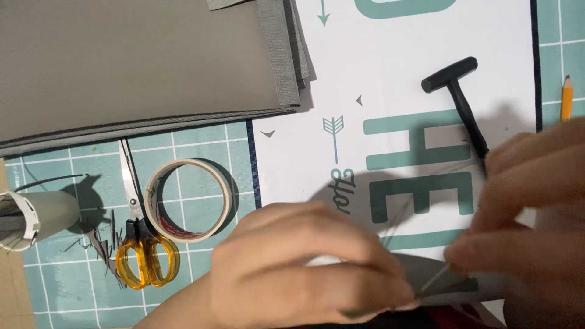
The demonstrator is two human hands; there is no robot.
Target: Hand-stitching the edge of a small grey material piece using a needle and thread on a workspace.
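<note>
- Two hands are showing: one left hand and one right hand.
- One pair of orange scissors is lying there.
- One roll of tape is sitting beside it.
- One black hammer is lying on the white sheet.
- One pencil is peeking in.
- One grey tube is lying at the edge.

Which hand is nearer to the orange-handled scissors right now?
Left. The left hand lies just right of the scissors, apart from them. The right hand is far across, over the white printed sheet, beside the black T-handled tool.
</note>
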